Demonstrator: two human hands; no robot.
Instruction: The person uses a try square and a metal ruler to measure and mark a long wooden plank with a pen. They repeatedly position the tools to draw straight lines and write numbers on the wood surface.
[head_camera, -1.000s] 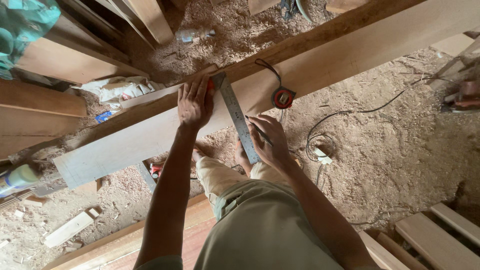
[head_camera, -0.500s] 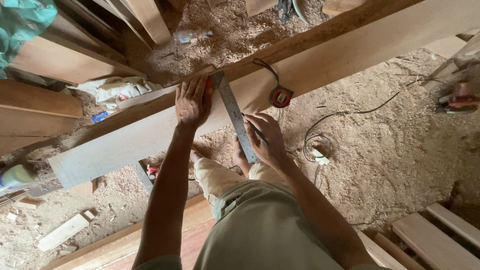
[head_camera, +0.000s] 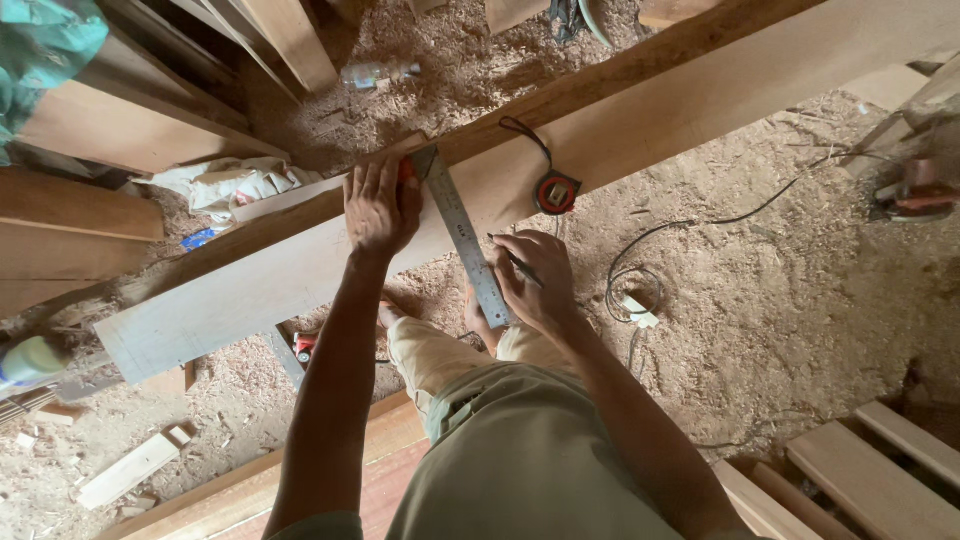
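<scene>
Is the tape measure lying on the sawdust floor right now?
No, the tape measure sits on top of the long wooden plank, just beyond the right hand and beside the metal square.
</scene>
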